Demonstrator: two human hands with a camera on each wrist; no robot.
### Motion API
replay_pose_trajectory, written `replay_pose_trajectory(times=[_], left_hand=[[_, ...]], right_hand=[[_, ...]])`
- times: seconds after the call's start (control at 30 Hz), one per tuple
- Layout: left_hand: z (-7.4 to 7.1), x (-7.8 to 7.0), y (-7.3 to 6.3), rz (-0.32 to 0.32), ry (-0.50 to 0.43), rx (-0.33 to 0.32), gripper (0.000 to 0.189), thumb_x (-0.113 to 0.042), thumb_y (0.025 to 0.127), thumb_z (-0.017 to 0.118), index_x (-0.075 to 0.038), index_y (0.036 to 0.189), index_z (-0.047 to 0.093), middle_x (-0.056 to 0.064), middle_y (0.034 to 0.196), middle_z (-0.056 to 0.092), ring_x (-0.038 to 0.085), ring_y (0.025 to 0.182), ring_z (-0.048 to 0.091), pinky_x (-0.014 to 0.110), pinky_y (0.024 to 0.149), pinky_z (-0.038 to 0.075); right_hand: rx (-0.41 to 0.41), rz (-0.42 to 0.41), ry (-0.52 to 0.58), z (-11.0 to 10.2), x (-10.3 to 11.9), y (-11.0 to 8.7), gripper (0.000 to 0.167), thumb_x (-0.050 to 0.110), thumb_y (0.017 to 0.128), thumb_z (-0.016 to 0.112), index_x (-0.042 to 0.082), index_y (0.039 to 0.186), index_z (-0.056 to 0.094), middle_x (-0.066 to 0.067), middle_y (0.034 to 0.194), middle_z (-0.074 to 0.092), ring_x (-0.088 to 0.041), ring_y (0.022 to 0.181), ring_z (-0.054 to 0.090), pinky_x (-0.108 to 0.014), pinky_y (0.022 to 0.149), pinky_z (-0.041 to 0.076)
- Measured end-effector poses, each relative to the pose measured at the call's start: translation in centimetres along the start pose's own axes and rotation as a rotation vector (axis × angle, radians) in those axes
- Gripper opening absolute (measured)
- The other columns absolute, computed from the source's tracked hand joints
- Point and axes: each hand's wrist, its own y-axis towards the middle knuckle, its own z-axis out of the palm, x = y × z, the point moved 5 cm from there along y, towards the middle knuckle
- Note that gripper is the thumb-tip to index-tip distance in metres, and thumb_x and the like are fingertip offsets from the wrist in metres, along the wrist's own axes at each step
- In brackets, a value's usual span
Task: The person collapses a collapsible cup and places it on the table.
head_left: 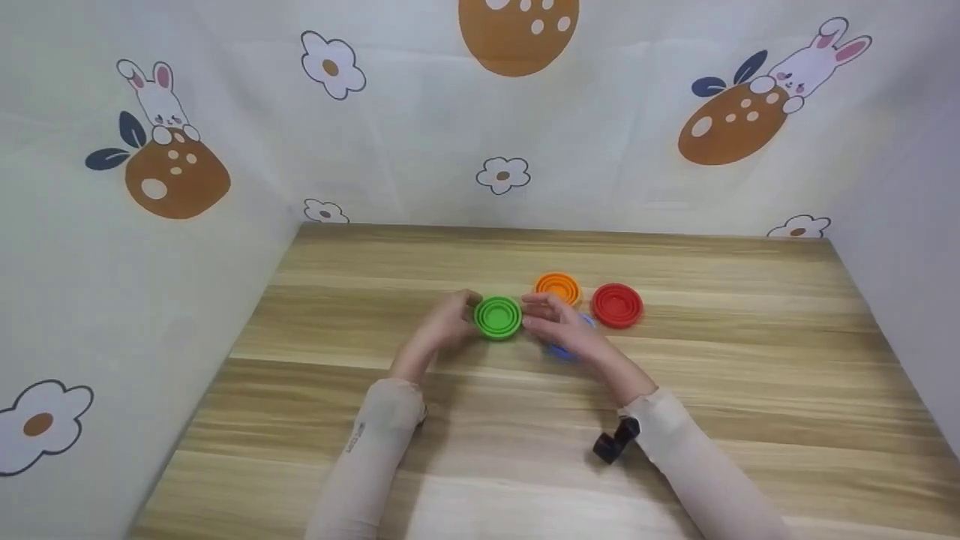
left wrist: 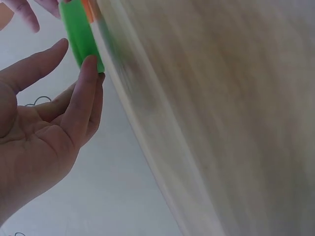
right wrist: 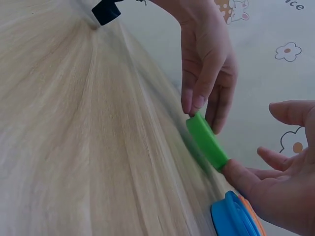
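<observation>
A green collapsible cup [head_left: 498, 318], folded flat into concentric rings, is between my two hands. My left hand [head_left: 450, 319] holds its left edge; in the right wrist view the thumb and fingers of that left hand [right wrist: 211, 69] meet at the cup's upper edge. From the other side, my right hand [head_left: 566, 330] touches the rim with extended fingertips, and its thumb stands apart in the right wrist view. Seen edge-on there, the green cup [right wrist: 206, 142] is tilted, with its shadow on the wood beside it. A blue cup [right wrist: 229, 219] lies beneath my right hand, mostly hidden in the head view.
An orange cup [head_left: 557, 289] lies just behind my right hand, with a red cup [head_left: 617, 305] to its right. All rest on the wood-grain table [head_left: 750, 375]. A patterned cloth wall [head_left: 420, 135] borders the back and sides. A black device [head_left: 616, 441] is at my right cuff.
</observation>
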Motion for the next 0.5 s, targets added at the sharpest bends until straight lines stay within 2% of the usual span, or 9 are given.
replay_pose_trajectory(times=[0.13, 0.3, 0.4, 0.5], left_hand=[[0.3, 0.2, 0.1, -0.026, 0.006, 0.028, 0.055, 0.0, 0.086, 0.068, 0.007, 0.137, 0.05, 0.027, 0.141, 0.053, 0.039, 0.136, 0.048, 0.049, 0.118, 0.036], [-0.1, 0.2, -0.1, -0.051, -0.005, 0.017, 0.049, -0.009, 0.092, 0.064, 0.005, 0.137, 0.05, 0.025, 0.141, 0.054, 0.038, 0.136, 0.048, 0.05, 0.117, 0.037], [-0.8, -0.3, -0.2, -0.034, -0.004, -0.025, 0.042, -0.013, 0.098, 0.058, 0.003, 0.136, 0.052, 0.023, 0.14, 0.056, 0.037, 0.133, 0.051, 0.049, 0.115, 0.041], [-1.8, -1.1, -0.2, 0.007, 0.0, -0.101, 0.037, -0.013, 0.102, 0.051, 0.001, 0.136, 0.052, 0.021, 0.14, 0.057, 0.036, 0.132, 0.054, 0.047, 0.113, 0.043]], right_hand=[[0.026, 0.027, 0.004, 0.2, -0.1, -0.1, 0.056, 0.014, 0.099, 0.057, -0.003, 0.147, 0.036, -0.028, 0.153, 0.04, -0.039, 0.142, 0.042, -0.04, 0.113, 0.043], [0.032, 0.004, -0.029, -0.8, 0.5, -0.4, 0.059, 0.017, 0.099, 0.058, -0.002, 0.15, 0.033, -0.026, 0.156, 0.037, -0.038, 0.145, 0.038, -0.047, 0.12, 0.035], [0.002, -0.023, -0.004, -2.3, 1.5, -0.9, 0.058, 0.016, 0.1, 0.056, -0.002, 0.15, 0.033, -0.024, 0.157, 0.036, -0.036, 0.146, 0.037, -0.048, 0.121, 0.032], [-0.092, -0.086, 0.013, -4.8, 3.2, -1.8, 0.053, 0.016, 0.102, 0.054, 0.001, 0.149, 0.036, -0.021, 0.156, 0.04, -0.032, 0.146, 0.039, -0.042, 0.12, 0.036]])
